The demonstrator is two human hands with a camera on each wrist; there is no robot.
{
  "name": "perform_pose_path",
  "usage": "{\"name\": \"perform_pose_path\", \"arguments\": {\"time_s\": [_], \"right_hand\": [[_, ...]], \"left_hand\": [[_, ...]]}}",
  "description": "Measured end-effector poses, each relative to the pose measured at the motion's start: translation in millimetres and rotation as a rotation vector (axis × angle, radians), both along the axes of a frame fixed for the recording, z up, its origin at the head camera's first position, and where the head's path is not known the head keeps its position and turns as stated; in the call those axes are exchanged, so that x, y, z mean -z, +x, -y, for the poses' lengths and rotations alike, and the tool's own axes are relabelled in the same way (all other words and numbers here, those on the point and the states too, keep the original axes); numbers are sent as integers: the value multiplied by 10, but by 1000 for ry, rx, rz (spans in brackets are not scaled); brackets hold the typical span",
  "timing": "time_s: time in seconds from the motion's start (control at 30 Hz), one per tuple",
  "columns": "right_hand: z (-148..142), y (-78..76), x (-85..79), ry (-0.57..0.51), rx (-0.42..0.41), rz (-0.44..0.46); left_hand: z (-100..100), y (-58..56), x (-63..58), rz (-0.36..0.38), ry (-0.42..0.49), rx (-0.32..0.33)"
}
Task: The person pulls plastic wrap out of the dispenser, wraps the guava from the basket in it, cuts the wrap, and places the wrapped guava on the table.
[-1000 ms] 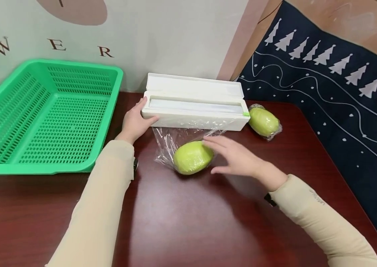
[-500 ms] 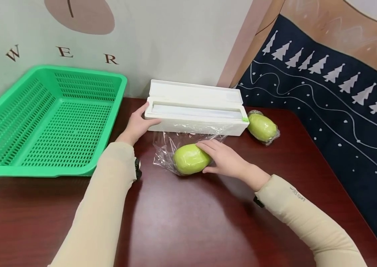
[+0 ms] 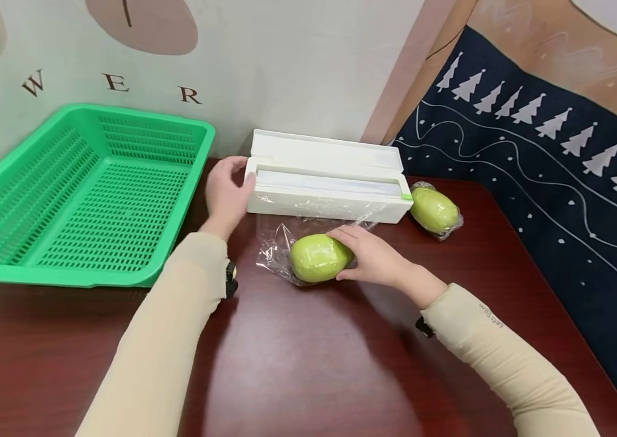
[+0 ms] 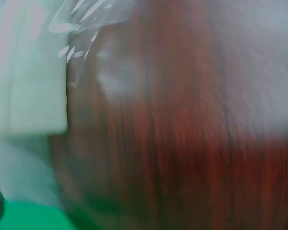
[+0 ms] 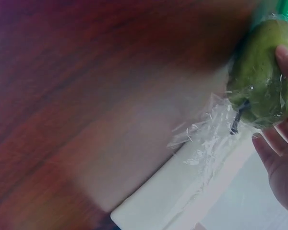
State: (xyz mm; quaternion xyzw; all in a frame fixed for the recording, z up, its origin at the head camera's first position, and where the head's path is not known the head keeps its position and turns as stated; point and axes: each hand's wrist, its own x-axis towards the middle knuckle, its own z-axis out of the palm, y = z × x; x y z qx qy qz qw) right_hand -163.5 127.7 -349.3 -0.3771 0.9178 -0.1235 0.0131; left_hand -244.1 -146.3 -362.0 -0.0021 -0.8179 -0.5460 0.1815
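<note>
An oval yellow-green fruit (image 3: 319, 258), wrapped in clear plastic film (image 3: 275, 255), lies on the table before a long white cling film box (image 3: 330, 203) with its lid raised. My right hand (image 3: 376, 258) holds the fruit's right end, thumb on the near side and fingers over the far side. A dark stem shows through the film on this fruit (image 5: 264, 76) in the right wrist view. Film runs from the box's front down to the fruit. Beside the box's left end is my left hand (image 3: 227, 191), fingers bent; whether it touches the box is hard to tell.
A green plastic basket (image 3: 139, 276) stands on the left. A second film-wrapped fruit (image 3: 435, 209) lies at the box's right end. Behind the dark red table (image 3: 286, 364) are a pale wall sheet and a navy tree-patterned cloth (image 3: 559, 176).
My right hand has come left onto the fruit and taken hold of it. My left hand has loosened from the box's left end, its thumb lifting off the front face.
</note>
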Motion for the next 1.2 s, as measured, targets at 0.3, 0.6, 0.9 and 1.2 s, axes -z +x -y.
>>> {"name": "perform_pose_path", "arguments": {"time_s": [0.3,0.6,0.9,1.2], "right_hand": [[31,-164,-63,-42,48,162],[-48,-291,-36,-161,158,374],[-16,-266,36,-86,110,176],[-65,-440,38,-170,137,286]], "left_hand": [[-500,384,-180,39,-324,655],[-602,416,43,78,-524,786],[-556,284,20,299,-376,749],[-476,324,-31,37,-550,619]]}}
